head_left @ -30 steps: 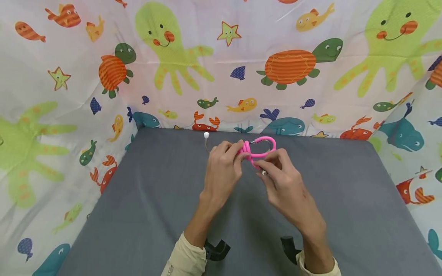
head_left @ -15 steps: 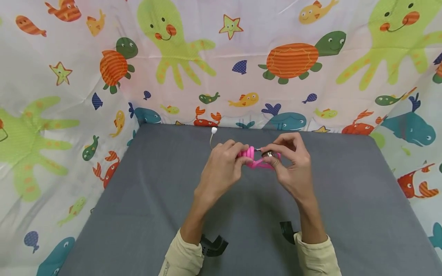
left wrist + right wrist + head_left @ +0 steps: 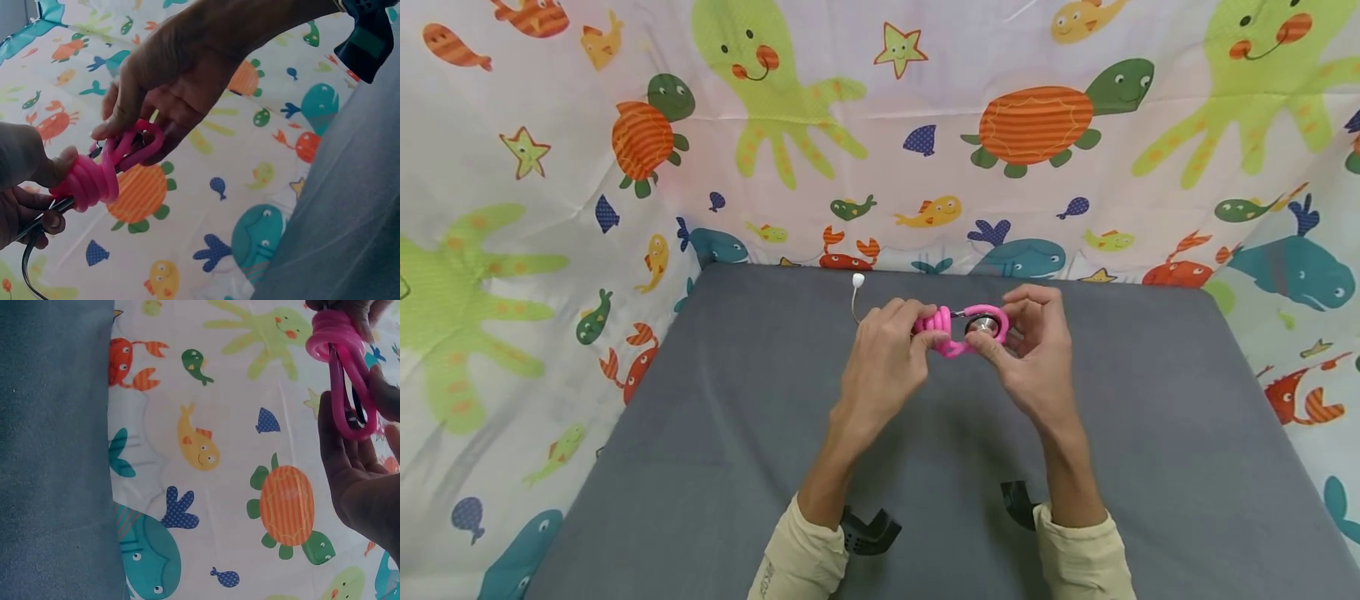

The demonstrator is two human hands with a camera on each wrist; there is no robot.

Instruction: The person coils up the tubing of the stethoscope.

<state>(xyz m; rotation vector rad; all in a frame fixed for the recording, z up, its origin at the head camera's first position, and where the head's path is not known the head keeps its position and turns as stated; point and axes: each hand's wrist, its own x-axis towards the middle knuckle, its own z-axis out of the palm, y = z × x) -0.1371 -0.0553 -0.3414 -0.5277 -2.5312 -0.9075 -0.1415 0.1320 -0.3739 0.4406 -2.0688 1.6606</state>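
Both hands hold a pink stethoscope above the grey table. Its tubing is wound in tight coils around the metal stems, and a loop of tube extends from the coils. My left hand grips the coils, thumb in front. At the loop end, my right hand presses its thumb on the metal chest piece, which sits inside the loop; its other fingers lie behind. A white ear tip on a thin stem sticks up past the left hand. The second ear tip is hidden.
A grey cloth-covered table lies under the hands. Behind and at the sides hangs a white curtain printed with sea animals. Black camera mounts sit at both wrists, by the light sleeves.
My right hand has moved up and tucked the chest piece into the pink loop, its fingers now spread behind it. The left hand keeps its grip on the coils.
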